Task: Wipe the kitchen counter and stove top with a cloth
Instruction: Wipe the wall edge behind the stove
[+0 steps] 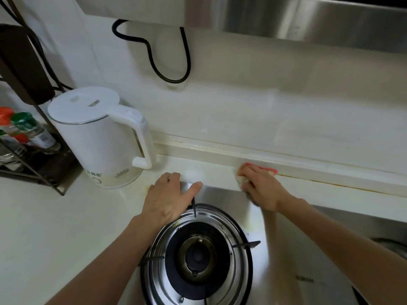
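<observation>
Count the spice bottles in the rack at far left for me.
3 caps show clearly: an orange cap at the frame edge, a green cap beside it, and a red cap lower down. Others may be hidden behind the rack or cut off by the frame.

A home kitchen is showing here: a round steel gas burner (198,258) at six o'clock, a white plastic electric kettle (103,139) at nine, a steel range hood (308,18) at one.

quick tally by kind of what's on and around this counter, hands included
hands: 2, left hand and right hand
cloth: 1
kettle: 1
burner fully in view: 1
rack: 1
capped bottles in the rack: at least 3 (red-capped bottle, green-capped bottle)
total: at least 9
</observation>
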{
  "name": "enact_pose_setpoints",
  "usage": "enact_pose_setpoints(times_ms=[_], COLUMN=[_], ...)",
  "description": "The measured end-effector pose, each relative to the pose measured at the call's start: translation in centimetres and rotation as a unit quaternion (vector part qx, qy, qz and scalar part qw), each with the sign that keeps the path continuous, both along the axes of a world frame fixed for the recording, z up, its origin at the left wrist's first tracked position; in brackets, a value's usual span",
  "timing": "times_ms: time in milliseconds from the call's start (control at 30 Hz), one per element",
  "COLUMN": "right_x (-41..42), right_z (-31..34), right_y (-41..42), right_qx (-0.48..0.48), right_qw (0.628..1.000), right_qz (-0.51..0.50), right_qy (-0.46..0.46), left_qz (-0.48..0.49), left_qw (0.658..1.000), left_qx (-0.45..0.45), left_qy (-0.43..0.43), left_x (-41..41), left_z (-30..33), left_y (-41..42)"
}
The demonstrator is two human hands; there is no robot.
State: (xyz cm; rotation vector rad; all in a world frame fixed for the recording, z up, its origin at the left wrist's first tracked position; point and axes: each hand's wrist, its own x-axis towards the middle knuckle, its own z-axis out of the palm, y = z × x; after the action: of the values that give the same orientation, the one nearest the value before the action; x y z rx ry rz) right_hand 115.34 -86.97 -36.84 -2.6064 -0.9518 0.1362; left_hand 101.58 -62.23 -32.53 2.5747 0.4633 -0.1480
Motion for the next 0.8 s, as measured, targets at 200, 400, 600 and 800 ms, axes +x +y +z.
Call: enact_pose_setpoints(times_ms=[200,400,600,800], right_x=[-0.7,-0.9,-1.0,-0.2], right_z=[0.6,2.3,2.4,3.3], right_y=[-8.6,-8.4,-6.4,-9.7], right_qx=[-0.074,-0.086,-0.051,-0.069], right_qw=[0.983,0.969,0.994,0.984], right_qz=[-0.169,-0.230,-0.094,-0.148], right_qy=[-0.028,0.009,-0.002,0.073], left_qz=[-0.003,-0.009,-0.077,-0.166], left_qw=[0.999,0.997,0.989,0.970], left_qx=[0.043,0.076,0.122,0.175], left_qy=[-0.002,-0.006,-0.031,-0.027], left_x=[0.4,0.5,1.2,2.9], left_z=[-0.7,-0.8,0.1,0.3], left_y=[-0.1,-1.5,-6.9,-13.9])
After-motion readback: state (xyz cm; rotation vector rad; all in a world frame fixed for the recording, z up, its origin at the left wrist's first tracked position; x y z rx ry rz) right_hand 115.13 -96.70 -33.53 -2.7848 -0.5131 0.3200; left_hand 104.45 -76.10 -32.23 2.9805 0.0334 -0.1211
